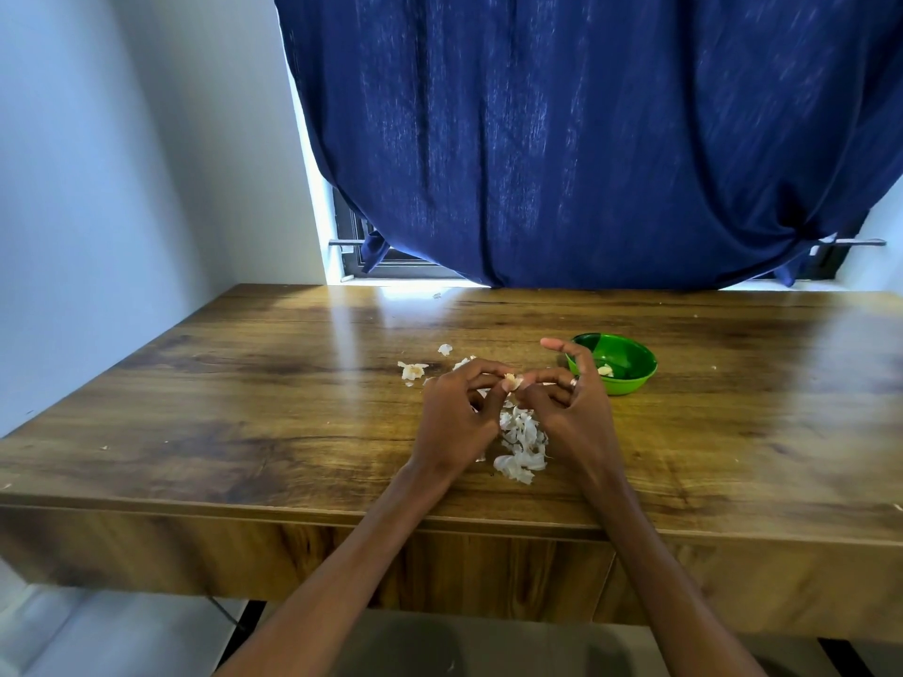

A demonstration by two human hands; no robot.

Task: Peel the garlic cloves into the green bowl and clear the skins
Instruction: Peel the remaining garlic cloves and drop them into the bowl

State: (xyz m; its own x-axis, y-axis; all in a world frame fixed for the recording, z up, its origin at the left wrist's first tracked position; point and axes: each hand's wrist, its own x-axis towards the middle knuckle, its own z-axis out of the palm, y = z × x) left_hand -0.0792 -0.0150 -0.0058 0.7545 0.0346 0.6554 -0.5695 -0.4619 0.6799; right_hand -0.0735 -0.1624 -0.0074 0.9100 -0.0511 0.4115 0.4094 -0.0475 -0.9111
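1. Leftmost, a few loose white papery garlic skins (413, 371) lie scattered on the glossy brown wooden table (244, 408), apart from the main heap. Judgement: these strays need gathering when the skins are cleared, so further shedding is best kept over the heap.

2. Next, the left hand (457, 417) is curled, its thumb and fingertips pinching the small pale garlic clove (513, 382) held between both hands above the table. Judgement: this hand serves best as the anchor, gripping firmly but without crushing.

3. Centrally, the clove appears partly skinned, though it is too small to tell how much skin remains. Below it sits the main heap of white skins (522, 444), between the two wrists. Judgement: working directly over this heap is sound practice.

4. Further right, the right hand (569, 408) also pinches the clove with thumb and a bent finger, while its forefinger sticks out straight toward the bowl. A ring shows on one finger. Judgement: the peel should be lifted from one end with the nail and drawn off in strips, not scraped.

5. Rightmost, the small round green plastic bowl (635, 356) stands just beyond the right hand, holding at least one peeled clove (606, 369). Judgement: the task is under way, not near finished; the bare clove should be dropped in with no skin clinging.
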